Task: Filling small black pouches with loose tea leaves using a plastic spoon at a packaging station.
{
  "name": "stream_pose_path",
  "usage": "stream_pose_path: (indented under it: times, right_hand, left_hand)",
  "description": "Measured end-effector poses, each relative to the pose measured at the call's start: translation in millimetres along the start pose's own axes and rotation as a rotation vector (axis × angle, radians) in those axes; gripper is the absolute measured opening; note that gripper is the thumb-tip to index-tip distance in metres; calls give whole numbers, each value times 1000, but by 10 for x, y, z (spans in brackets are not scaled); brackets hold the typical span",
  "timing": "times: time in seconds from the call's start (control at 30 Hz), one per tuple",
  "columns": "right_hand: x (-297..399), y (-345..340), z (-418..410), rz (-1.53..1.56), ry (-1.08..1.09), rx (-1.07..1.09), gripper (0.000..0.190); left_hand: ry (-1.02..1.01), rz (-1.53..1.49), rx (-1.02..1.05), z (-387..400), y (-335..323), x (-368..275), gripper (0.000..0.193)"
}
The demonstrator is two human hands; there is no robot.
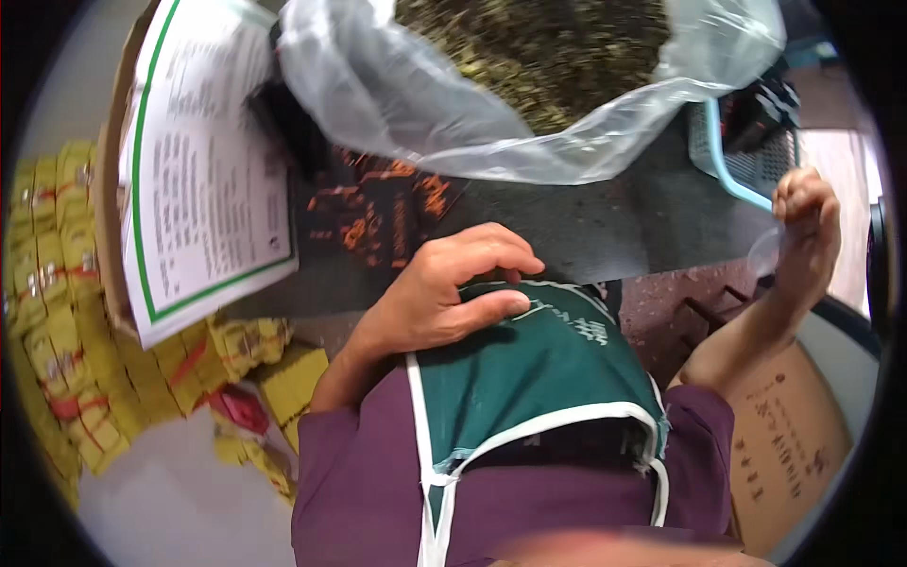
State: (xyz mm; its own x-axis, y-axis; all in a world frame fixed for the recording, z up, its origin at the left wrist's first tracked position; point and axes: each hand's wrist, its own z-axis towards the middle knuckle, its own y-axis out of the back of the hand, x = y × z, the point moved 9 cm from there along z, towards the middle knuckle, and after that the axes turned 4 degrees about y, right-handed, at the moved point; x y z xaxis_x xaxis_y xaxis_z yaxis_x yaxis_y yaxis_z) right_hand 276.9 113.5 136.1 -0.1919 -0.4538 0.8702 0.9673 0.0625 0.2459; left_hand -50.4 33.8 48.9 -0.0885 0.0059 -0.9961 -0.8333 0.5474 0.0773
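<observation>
My left hand [471, 283] is held over the front of my green apron [553, 361], near the table edge. Its thumb and fingers are apart, and nothing shows between them. Off to the right, my right hand [808, 220] is raised with curled fingers beside a light-blue plastic basket [737, 184]. A translucent, rounded piece [765, 253] shows by that hand; whether the fingers grip it cannot be told. Before me a large clear plastic bag [496, 152] lies with its mouth spread, full of loose dried leaves [560, 64], likely tea.
Black packets with orange print [375, 212] lie on the dark table [538, 220]. Left stands a cardboard box [113, 234] with white printed sheets [212, 184]. Yellow packs [53, 269] are stacked beyond. A cardboard carton [786, 439] is at lower right. Black packets [758, 117] sit in the basket.
</observation>
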Motion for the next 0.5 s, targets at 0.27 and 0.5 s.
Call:
stream_pose_path:
  times: [0.27,0.5]
  right_hand:
    - [-532,-630,-314,-2,-354,40,40]
    - [-521,-1101,-375,107,-306,107,40]
  left_hand:
    - [242,557,-683,-1336,846,360,11]
    - [430,858,-763,-1570,758,668,21]
